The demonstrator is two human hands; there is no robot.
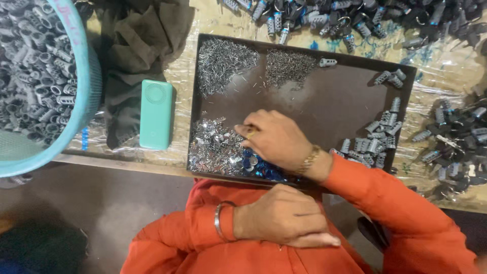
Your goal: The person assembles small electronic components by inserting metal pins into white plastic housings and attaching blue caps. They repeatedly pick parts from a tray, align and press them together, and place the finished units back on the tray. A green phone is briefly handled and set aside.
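A dark rectangular tray (324,109) lies on the table in front of me. My right hand (274,139), with a gold bracelet and an orange sleeve, reaches into the tray's near left corner. Its bent fingers rest on a heap of small shiny metal pieces (213,147) beside some blue discs (264,170), and its fingertips are hidden. My left hand (284,218), with a metal bangle on the wrist, is curled in a fist close to my body below the tray. What is inside the fist is hidden.
The tray also holds two heaps of thin pins (223,61) at the back and grey cylinders (378,139) on the right. A teal phone-like device (156,114) lies left of the tray. A teal basket (45,76) of grey cylinders stands far left. Dark parts (355,18) cover the back and right.
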